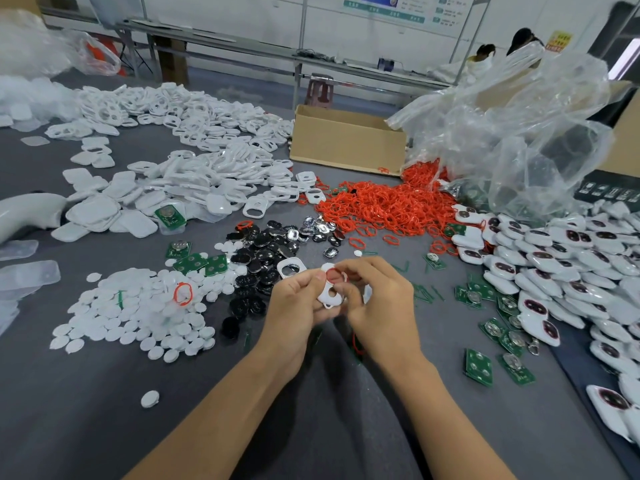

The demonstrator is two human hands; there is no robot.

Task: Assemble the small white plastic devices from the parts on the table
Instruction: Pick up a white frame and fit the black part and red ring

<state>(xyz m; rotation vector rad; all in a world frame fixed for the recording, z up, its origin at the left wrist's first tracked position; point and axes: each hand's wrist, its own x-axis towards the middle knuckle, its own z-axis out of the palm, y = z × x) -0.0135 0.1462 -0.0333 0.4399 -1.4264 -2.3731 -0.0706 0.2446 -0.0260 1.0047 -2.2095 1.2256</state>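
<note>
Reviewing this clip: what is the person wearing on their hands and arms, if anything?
Nothing visible. The left hand and right hand are ungloved, with no rings showing. The left forearm and right forearm are bare to the frame's edge: no sleeves, watch or wristband.

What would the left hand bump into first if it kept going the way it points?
The left hand holds the white shell; straight on, it likely meets the right hand first.

Cardboard box (346, 142) beside crumpled clear plastic bag (519, 133)
</note>
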